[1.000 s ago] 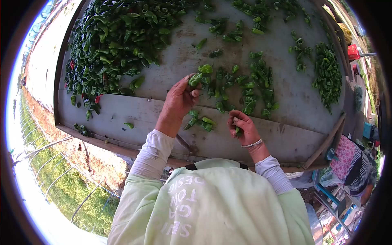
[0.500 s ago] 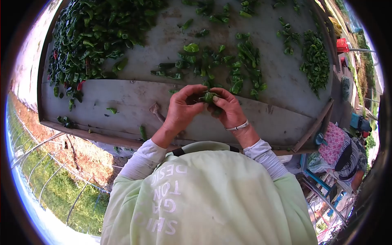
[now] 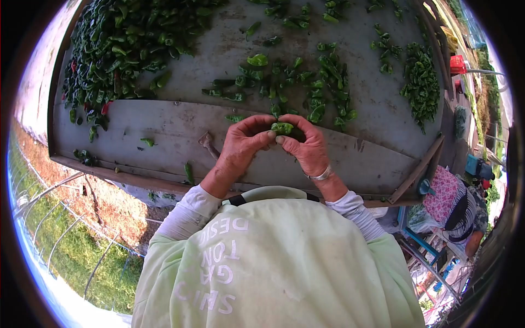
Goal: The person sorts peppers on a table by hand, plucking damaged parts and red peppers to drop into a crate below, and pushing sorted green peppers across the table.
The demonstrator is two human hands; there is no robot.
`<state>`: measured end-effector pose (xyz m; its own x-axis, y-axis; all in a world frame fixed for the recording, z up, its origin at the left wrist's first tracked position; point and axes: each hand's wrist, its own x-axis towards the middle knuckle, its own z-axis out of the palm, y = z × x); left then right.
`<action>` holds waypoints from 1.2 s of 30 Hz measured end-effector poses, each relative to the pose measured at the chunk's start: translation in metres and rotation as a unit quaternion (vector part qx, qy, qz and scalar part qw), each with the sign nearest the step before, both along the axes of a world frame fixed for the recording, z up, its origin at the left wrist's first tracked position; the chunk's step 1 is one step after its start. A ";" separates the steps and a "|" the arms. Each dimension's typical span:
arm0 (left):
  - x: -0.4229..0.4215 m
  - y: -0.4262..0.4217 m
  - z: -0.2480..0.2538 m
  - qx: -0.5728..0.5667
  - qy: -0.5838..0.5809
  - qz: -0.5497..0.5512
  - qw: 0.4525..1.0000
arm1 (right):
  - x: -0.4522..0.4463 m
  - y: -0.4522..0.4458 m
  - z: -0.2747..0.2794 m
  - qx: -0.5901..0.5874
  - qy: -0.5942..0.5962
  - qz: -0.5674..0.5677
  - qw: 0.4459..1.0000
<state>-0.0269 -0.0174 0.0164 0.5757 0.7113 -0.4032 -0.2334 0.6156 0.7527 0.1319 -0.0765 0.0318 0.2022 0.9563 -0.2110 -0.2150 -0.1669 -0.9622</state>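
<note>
In the head view a green pepper sits between my two hands above the near part of a large table. My left hand is closed at its left side, thumb and fingers pinching. My right hand wraps the pepper from the right, thumb in front; a silver bracelet circles that wrist. Part of the pepper is hidden by my fingers. Just beyond the hands lie rows of green peppers, and one loose green pepper rests beside my left fingers.
A big heap of green peppers covers the table's far left, with a red pepper at its edge. A smaller pile lies at the right. Wooden rails edge the metal tabletop. Another person is at the right.
My fingers have shifted around the pepper, which now shows more of its near side. My right thumb has moved slightly down and left.
</note>
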 end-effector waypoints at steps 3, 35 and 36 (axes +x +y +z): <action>0.001 -0.001 0.006 -0.011 0.022 -0.040 0.999 | 0.015 -0.010 -0.003 -0.061 0.084 0.037 0.994; -0.008 0.059 -0.016 0.400 0.624 -0.118 0.661 | 0.119 -0.052 -0.086 -0.094 -0.611 -0.066 0.783; 0.002 0.064 -0.018 0.413 0.608 -0.124 0.667 | 0.116 -0.038 -0.087 -0.095 -0.611 -0.066 0.783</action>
